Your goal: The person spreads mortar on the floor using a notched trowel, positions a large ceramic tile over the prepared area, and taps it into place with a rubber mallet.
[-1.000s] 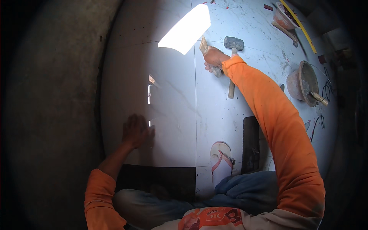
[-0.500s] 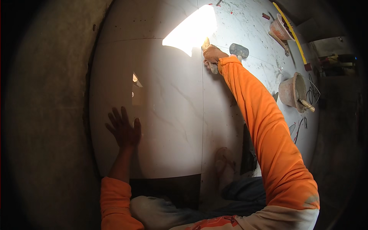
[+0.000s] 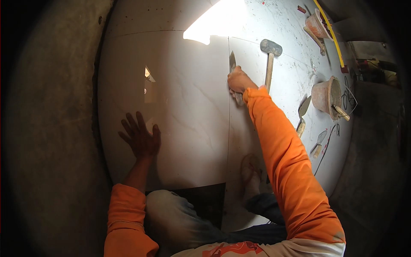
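Likely heavy, stiff, slick and chip-prone: large glossy tile, left hand flat with fingers splayed on it, right hand clenched round small trowel at its edge joint.

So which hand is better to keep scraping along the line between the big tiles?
Probably the right hand: its grip holds the small trowel, blade tip at the joint between the tiles. The left hand is empty, spread flat on the large tile, away from the joint.
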Tool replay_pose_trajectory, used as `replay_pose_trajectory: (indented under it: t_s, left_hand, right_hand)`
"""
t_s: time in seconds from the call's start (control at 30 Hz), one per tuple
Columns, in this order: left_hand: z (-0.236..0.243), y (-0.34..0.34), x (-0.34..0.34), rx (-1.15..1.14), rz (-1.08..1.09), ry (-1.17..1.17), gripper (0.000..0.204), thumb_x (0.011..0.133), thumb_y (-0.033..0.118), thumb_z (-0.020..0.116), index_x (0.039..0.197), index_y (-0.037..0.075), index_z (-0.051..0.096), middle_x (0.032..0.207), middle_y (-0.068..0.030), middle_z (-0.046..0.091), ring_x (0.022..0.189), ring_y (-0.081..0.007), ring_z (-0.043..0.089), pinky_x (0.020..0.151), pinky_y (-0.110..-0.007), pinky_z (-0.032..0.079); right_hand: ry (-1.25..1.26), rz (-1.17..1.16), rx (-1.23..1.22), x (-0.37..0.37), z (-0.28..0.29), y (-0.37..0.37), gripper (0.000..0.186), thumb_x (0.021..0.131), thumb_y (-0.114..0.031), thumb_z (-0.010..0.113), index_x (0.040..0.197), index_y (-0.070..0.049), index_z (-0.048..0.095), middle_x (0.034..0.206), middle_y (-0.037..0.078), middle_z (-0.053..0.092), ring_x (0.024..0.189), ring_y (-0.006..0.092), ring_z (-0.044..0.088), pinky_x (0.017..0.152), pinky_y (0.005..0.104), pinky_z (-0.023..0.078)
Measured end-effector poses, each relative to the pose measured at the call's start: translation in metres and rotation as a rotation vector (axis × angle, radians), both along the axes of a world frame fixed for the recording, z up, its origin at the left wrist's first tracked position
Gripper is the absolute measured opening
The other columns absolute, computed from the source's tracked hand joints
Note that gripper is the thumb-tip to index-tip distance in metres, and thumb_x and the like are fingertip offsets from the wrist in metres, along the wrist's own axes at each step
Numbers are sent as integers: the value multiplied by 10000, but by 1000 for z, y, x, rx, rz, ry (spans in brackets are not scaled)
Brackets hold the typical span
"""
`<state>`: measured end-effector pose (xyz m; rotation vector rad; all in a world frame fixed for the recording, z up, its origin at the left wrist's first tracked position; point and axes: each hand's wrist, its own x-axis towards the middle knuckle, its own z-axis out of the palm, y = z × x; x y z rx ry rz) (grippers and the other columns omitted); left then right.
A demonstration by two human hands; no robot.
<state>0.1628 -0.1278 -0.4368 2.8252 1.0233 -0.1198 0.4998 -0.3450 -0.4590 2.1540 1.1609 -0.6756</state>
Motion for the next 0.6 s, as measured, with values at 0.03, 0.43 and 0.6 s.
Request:
replay_pose_trajectory:
  t_s: [0.03,0.43,0.6]
  left_hand:
    - [-2,-1,-2,-8,6,9,747,913,474,429,1503,86,185,1564,-215,89,1433,-446,60,1099,-661,56]
    - [-8,6,-12,52,4,-19,768,904,502,432,1509,107,173,1563,-206,112,1434,-435,79,1089,-675,64]
    - [-6,7,-12,71,3,10,771,902,527,426,1509,122,178,1562,-206,115,1430,-443,87,1086,-678,75]
  right_hand:
    - [-9,29,44,-8,2,-3,77,755,-134,672,740,-70,712,823,18,646,807,256,616,634,290,521]
    - [374,-1257,451,-148,103,-6,340,931,-112,438,1186,58,291,1022,379,573,980,503,590,847,528,488]
    - [238,-1035,597,-267,72,-83,317,943,-142,424,1127,89,309,937,377,579,879,521,592,790,539,481]
